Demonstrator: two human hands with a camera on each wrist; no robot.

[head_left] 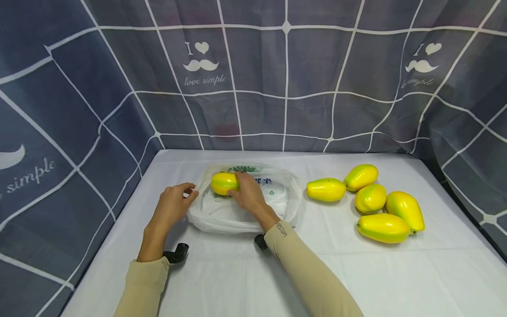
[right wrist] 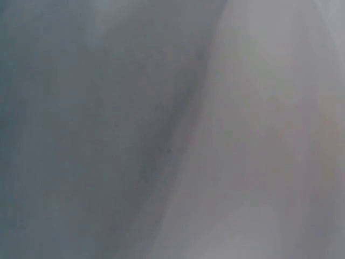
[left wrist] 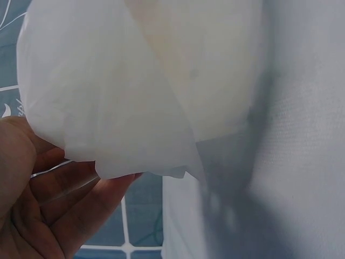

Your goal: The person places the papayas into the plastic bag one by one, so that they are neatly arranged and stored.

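Observation:
A white plastic bag (head_left: 245, 222) with green and blue print lies spread on the table, its rim raised around it. My right hand (head_left: 250, 191) grips a yellow-green papaya (head_left: 224, 183) over the left part of the bag. At the bag's left rim, my left hand (head_left: 173, 204) pinches the thin plastic between thumb and fingers. In the left wrist view the bag (left wrist: 118, 97) hangs in front of the left hand (left wrist: 59, 199) and hides some fingertips. Only blurred, whitish plastic (right wrist: 253, 140) fills the right wrist view, so the right hand is hidden there.
Several more papayas (head_left: 383, 228) lie in a loose group right of the bag, with one papaya (head_left: 326, 189) closest to it. A white cloth (head_left: 237, 281) covers the table. Dark grid-patterned curtains (head_left: 261, 79) stand behind and at both sides.

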